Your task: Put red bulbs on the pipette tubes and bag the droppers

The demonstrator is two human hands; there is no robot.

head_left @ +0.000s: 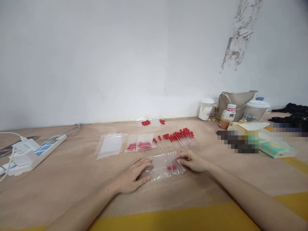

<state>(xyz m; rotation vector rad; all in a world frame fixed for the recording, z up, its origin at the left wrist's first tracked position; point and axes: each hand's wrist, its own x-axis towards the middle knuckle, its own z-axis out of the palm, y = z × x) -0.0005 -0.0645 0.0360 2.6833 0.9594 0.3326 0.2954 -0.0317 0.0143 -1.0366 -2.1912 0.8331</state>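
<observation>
A clear zip bag [158, 175] lies on the table in front of me, with a red-bulbed dropper [171, 167] inside; how many droppers it holds I cannot tell. My left hand [132, 176] rests with fingers stretched out on the bag's left end. At the right end, by the zip strip, the fingers of my right hand [190, 160] pinch the bag's edge. Just beyond is a spread of loose droppers [181, 136] with red bulbs and thin clear tubes. Left of them lie filled zip bags [141, 143] with red bulbs showing, then a stack of flat zip bags [110, 146].
Clear bags with red bulbs [146, 122] lie along the wall. A power strip [39, 154] with chargers and cables occupies the left. On the right are a lidded cup [206, 109], a drink bottle [227, 117], a grey bag [237, 99] and a green tissue pack [274, 146].
</observation>
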